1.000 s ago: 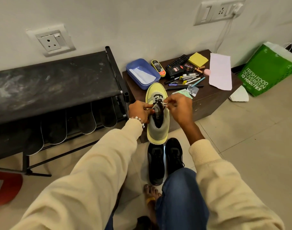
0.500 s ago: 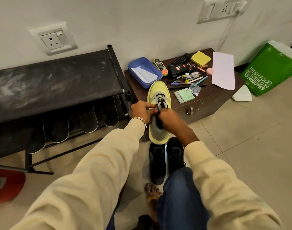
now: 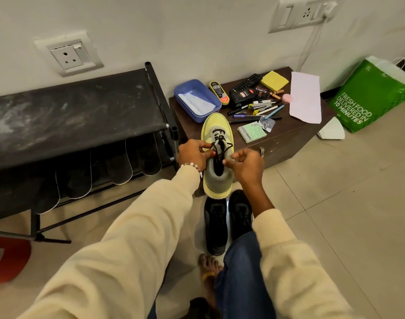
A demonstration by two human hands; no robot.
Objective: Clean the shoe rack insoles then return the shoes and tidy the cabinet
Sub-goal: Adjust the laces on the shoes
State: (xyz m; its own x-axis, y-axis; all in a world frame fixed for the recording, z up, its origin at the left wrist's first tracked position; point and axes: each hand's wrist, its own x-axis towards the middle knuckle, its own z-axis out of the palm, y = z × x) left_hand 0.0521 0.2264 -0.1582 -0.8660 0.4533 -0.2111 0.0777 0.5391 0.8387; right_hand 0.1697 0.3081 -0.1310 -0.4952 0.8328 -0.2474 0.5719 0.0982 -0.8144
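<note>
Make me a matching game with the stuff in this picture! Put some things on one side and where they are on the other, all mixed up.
Things:
1. yellow shoe
2. black shoes
3. blue tray
4. insoles

Places:
A. on the brown cabinet, near the wall
B. on the floor, side by side
C. hanging on the lower shelf of the black rack
D. held up between the left hand and the right hand

Pairs: 1-D, 2-B, 3-A, 4-C
</note>
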